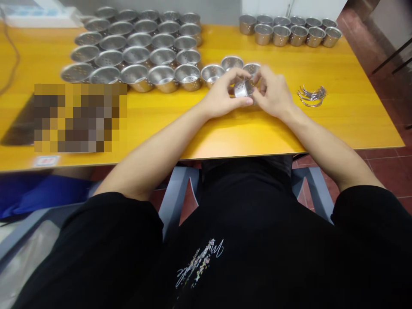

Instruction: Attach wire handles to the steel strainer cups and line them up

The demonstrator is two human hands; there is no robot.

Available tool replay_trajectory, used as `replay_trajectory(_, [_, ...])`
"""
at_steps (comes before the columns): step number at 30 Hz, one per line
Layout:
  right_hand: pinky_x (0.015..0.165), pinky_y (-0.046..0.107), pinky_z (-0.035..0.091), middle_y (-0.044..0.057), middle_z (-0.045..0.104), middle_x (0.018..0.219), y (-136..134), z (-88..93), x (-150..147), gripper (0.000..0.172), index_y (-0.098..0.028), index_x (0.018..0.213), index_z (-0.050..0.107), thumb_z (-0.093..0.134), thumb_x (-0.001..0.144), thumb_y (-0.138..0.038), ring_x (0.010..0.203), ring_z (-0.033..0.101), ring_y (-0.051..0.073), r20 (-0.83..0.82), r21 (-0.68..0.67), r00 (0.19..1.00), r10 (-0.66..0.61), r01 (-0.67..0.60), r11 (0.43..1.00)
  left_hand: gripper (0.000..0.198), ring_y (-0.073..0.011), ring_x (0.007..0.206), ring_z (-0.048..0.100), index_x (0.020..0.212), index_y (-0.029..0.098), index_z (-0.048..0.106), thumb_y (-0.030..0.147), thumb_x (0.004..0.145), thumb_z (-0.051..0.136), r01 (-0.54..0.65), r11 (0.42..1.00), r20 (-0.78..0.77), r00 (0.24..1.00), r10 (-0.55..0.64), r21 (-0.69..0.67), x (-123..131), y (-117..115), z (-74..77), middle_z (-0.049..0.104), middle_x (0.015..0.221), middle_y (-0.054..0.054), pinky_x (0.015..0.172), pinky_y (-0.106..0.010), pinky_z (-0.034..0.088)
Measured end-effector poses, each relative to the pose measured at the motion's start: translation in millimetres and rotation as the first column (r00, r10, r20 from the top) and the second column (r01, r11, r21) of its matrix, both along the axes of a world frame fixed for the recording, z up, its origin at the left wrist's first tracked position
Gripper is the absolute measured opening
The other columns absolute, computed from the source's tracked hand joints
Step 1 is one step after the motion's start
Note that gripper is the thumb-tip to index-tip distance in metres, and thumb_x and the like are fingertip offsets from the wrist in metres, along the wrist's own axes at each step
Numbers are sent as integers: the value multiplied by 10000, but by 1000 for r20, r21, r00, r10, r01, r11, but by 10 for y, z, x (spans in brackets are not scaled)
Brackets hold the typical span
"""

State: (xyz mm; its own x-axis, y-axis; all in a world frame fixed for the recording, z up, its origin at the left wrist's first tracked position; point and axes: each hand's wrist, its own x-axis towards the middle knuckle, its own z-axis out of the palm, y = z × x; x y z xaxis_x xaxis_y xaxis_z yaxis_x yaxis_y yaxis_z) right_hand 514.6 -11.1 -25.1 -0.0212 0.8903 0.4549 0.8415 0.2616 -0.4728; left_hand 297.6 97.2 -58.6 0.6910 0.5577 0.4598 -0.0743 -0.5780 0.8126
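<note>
A small perforated metal cup (240, 90) is tilted on its side just above the table, with my left hand (222, 95) wrapped round it, thumb below and fingers above. At the cup's right side, my right hand (273, 91) has its fingertips pinched together close to the rim. What those fingertips pinch is hidden. To the right of my right hand lies a small pile of curved thin metal wires (312, 95). Just beyond my hands stand a few upright perforated cups (232, 63), partly covered by my fingers.
Several rows of perforated cups (137, 76) fill the left back of the yellow table (225, 137). Two more rows, some with wires in them (281, 36), stand at the back right. A dark flat object (19, 122) lies left, beside a blurred-out patch. A person's blue clothing (48, 193) shows at lower left.
</note>
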Motion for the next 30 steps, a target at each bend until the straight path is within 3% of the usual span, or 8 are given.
replay_trajectory(5, [734, 406, 550, -31, 554, 667, 76, -129, 101, 323, -293, 1090, 670, 796, 1049, -588, 646, 556, 225, -150, -26, 975, 163, -168, 985, 840, -377, 1242, 783, 1394, 307, 739, 679, 708, 1052, -14, 1000, 27, 1000, 13, 20, -18, 55, -22, 804, 1382, -134, 1054, -541, 657])
replay_trajectory(10, [711, 399, 549, -39, 561, 670, 107, -132, 116, 463, -297, 1242, 690, 812, 1032, -691, 639, 580, 232, -256, 14, 954, 157, -159, 987, 905, -365, 1254, 776, 1407, 285, 725, 734, 693, 1053, 15, 1000, 13, 1000, -15, 21, -41, 60, -37, 788, 1422, -140, 1030, -489, 649])
replay_trajectory(16, [745, 412, 564, -43, 560, 655, 112, -155, 134, 490, -288, 1265, 689, 841, 1019, -684, 654, 594, 238, -226, 27, 964, 138, -136, 990, 940, -359, 1258, 782, 1457, 287, 701, 703, 699, 1071, 78, 997, 1, 997, -78, 8, -57, 29, -21, 768, 1435, -149, 964, -450, 653])
replay_trajectory(20, [755, 426, 579, -37, 580, 660, 87, -152, 91, 432, -289, 1208, 683, 844, 1025, -646, 659, 599, 246, -188, 32, 977, 101, -97, 995, 995, -395, 1347, 762, 1491, 272, 684, 712, 685, 1070, 87, 996, 8, 996, -88, 5, -55, 16, 5, 772, 1432, -164, 973, -451, 661])
replay_trajectory(24, [759, 433, 581, -36, 539, 644, 74, -112, 74, 387, -296, 1133, 684, 829, 1032, -640, 656, 579, 245, -180, 49, 980, 89, -82, 995, 905, -385, 1314, 777, 1479, 294, 684, 656, 734, 1050, 63, 998, 4, 998, -63, 4, -39, 14, 14, 805, 1340, -139, 1019, -482, 657])
replay_trajectory(30, [641, 387, 526, -18, 557, 662, 76, -51, 207, 443, -285, 956, 682, 908, 933, -666, 623, 518, 203, -304, -45, 928, 216, -241, 970, 850, -371, 1239, 790, 1436, 309, 703, 681, 742, 1023, -13, 999, -3, 1000, 13, 31, -31, 46, -12, 818, 1299, -127, 1031, -537, 660])
